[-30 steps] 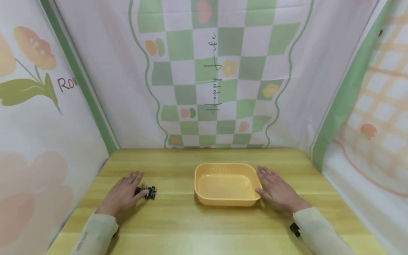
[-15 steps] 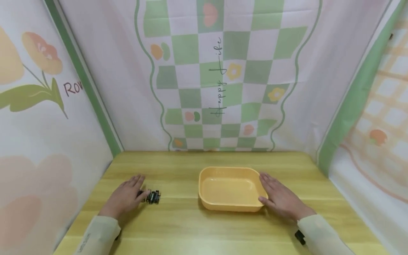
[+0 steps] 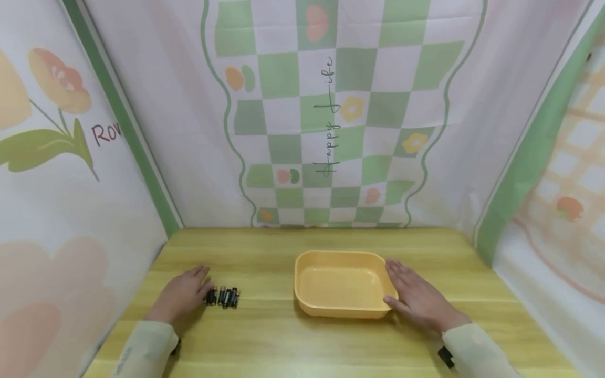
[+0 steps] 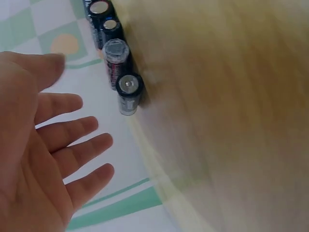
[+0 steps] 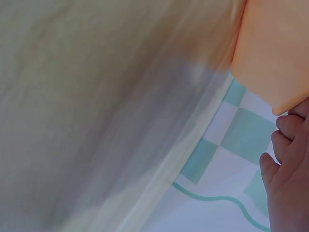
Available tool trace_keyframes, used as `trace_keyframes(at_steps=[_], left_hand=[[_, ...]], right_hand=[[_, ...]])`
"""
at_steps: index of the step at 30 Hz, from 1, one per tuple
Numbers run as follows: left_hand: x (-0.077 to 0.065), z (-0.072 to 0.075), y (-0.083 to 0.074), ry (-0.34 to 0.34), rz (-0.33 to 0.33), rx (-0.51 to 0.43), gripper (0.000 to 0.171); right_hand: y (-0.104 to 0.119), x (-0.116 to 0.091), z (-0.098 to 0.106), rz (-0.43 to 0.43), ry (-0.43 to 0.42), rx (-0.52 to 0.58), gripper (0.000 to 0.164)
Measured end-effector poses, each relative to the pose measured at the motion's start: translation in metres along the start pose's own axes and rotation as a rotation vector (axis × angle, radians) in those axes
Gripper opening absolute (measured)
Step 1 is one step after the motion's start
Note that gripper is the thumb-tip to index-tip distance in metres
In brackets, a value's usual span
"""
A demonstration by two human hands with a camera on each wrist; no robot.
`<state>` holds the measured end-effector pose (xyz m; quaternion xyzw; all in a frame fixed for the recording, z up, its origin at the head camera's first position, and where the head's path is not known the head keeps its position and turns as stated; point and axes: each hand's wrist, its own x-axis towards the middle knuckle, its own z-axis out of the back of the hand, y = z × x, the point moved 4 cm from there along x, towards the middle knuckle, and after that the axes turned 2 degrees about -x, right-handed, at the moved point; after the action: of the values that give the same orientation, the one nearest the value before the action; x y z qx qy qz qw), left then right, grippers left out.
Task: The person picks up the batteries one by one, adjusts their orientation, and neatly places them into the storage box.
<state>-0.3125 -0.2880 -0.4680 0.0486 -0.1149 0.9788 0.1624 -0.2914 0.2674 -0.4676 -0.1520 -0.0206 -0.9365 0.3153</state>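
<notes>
Several dark cylindrical batteries (image 3: 228, 297) lie side by side in a row on the wooden table. My left hand (image 3: 177, 296) is just left of them, its thumb near the row's left end. In the left wrist view, the fingers of that left hand (image 4: 53, 140) are spread and relaxed, apart from the batteries (image 4: 116, 63). A yellow rectangular plastic basin (image 3: 342, 312) sits right of the middle with nothing in it. Against its right side, my right hand (image 3: 423, 299) rests with extended fingers. The right wrist view shows the basin's outer wall (image 5: 273, 53) beside the fingers.
The wooden table (image 3: 264, 341) runs back to a hanging cloth (image 3: 312, 136) with green and white checks. Printed fabric panels (image 3: 61, 199) enclose the left and right sides. Black wrist devices (image 3: 446, 357) show under the sleeves.
My left hand has drawn slightly left, uncovering more of the batteries. The right hand stays beside the basin. The head view has shifted a little.
</notes>
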Motion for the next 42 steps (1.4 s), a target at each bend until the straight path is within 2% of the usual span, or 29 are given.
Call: trace_keyframes(at_steps=[4,8,11,14,17,19,20,24,28,30,35,37,42], left_hand=[[0.000,-0.001,0.001,-0.010,0.069,-0.045,0.051],[0.003,0.000,0.006,0.036,0.165,-0.126,0.063],[0.007,0.004,0.010,0.098,0.232,-0.184,0.079],[0.008,0.005,0.014,0.194,0.310,-0.221,0.094],[0.006,0.000,0.015,0.288,0.379,-0.258,0.100],[0.003,-0.005,0.014,0.321,0.404,-0.270,0.102],[0.002,-0.008,0.014,0.325,0.409,-0.281,0.102],[-0.002,-0.003,0.022,0.308,0.401,-0.296,0.103],[-0.005,0.002,0.025,0.293,0.378,-0.311,0.095],[-0.006,0.003,0.024,0.299,0.368,-0.304,0.089],[-0.011,0.005,0.020,0.287,0.281,-0.243,0.054],[-0.013,0.001,0.018,0.279,0.254,-0.237,0.047],[-0.016,-0.010,0.018,0.305,0.259,-0.248,0.064]], right_hand=[[-0.002,0.006,0.001,-0.005,0.013,-0.004,0.078],[-0.004,0.013,0.003,-0.021,0.034,-0.008,0.082],[-0.003,0.014,0.004,-0.035,0.054,-0.017,0.085],[0.001,0.012,0.004,-0.038,0.068,-0.026,0.087],[0.004,0.009,0.004,-0.033,0.079,-0.038,0.089],[0.004,0.008,0.004,-0.030,0.084,-0.042,0.089],[0.003,0.007,0.004,-0.030,0.092,-0.043,0.089],[0.011,0.010,0.006,-0.039,0.093,-0.034,0.089],[0.010,0.010,0.009,-0.045,0.074,-0.035,0.088],[0.009,0.008,0.008,-0.045,0.068,-0.032,0.087],[0.005,0.002,0.006,-0.035,0.055,-0.001,0.086],[0.002,-0.001,0.007,-0.033,0.046,0.003,0.085],[-0.005,-0.004,0.012,-0.045,0.073,0.007,0.085]])
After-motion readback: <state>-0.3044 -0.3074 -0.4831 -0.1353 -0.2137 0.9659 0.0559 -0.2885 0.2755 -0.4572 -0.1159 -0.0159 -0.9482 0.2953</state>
